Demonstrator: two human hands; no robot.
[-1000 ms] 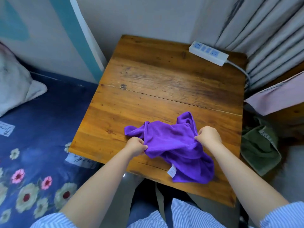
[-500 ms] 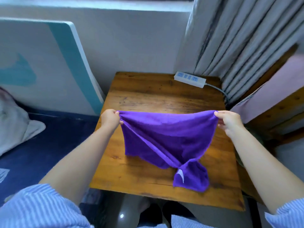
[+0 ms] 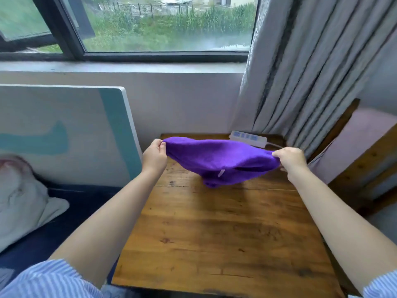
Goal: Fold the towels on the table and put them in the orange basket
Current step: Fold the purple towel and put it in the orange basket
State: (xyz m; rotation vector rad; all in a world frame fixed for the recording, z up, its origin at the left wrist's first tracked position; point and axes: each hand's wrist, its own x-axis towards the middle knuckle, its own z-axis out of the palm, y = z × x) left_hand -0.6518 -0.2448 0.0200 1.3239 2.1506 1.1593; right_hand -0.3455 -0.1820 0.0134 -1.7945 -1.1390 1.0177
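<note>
Left hand (image 3: 155, 157) and right hand (image 3: 290, 158) each pinch a top corner of the towel (image 3: 221, 160), fingers clamped on cloth, stretching it between them above the table (image 3: 225, 233), probably to flatten it for folding.

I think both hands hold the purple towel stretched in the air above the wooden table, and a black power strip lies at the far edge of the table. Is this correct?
Not quite: the power strip is white, not black, as the head view shows. The rest holds: the left hand and the right hand each pinch an end of the purple towel, stretched in the air above the wooden table.
</note>
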